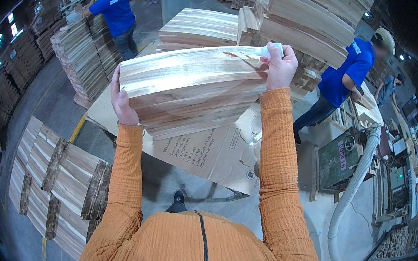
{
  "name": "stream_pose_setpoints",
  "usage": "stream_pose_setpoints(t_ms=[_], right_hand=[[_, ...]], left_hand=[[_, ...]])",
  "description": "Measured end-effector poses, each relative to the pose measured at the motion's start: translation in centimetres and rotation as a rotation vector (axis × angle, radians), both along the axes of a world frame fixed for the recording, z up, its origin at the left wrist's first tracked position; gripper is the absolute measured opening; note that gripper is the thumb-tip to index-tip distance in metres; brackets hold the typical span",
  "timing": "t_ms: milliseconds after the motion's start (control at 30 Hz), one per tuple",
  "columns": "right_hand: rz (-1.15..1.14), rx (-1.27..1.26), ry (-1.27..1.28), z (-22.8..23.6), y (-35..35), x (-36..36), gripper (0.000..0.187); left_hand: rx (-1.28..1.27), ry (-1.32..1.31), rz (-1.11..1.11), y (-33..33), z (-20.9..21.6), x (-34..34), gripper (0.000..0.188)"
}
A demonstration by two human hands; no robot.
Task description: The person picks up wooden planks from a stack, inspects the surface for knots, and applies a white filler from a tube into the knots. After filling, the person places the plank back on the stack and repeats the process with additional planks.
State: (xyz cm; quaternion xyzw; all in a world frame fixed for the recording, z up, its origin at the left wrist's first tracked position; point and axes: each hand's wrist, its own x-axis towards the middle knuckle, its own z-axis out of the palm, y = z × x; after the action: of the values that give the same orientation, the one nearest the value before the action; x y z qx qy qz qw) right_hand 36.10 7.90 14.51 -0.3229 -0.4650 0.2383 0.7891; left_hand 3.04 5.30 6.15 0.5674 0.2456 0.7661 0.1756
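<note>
STEP: carrying stack of curved wood slats (192, 93), held at chest height above flattened cardboard (216, 154) | LEFT hand (122, 103): fingers gripping stack's left end | RIGHT hand (279, 66): fingers clamped on top right corner | NEXT: likely needs level, two-handed lowering onto a pile

There is a single view, worn on the person's head and looking steeply down over the chest and both raised forearms. It sits close to the stack of wooden boards (190, 90), with the fisheye bending the workshop floor (282, 209) around the rim.
</note>
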Motion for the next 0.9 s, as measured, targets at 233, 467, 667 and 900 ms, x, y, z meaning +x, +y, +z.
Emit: stream_pose_setpoints(t_ms=[233,467,667,900], right_hand=[[0.003,0.046,0.022,-0.2,0.3,0.1,0.016],[0.035,0.079,0.168,0.1,0.4,0.1,0.015],[0.245,0.078,0.51,-1.2,-2.0,3.0,0.018],[0.36,-0.132,0.584,-14.7,-11.0,5.3,0.012]], left_hand=[[0.005,0.017,0.013,-0.1,-0.1,-0.2,0.072],[-0.005,0.025,0.015,0.1,0.1,-0.1,0.072],[0.0,0.05,0.073,0.4,0.4,-0.2,0.072],[-0.009,0.003,0.037,1.3,0.3,-0.2,0.072]])
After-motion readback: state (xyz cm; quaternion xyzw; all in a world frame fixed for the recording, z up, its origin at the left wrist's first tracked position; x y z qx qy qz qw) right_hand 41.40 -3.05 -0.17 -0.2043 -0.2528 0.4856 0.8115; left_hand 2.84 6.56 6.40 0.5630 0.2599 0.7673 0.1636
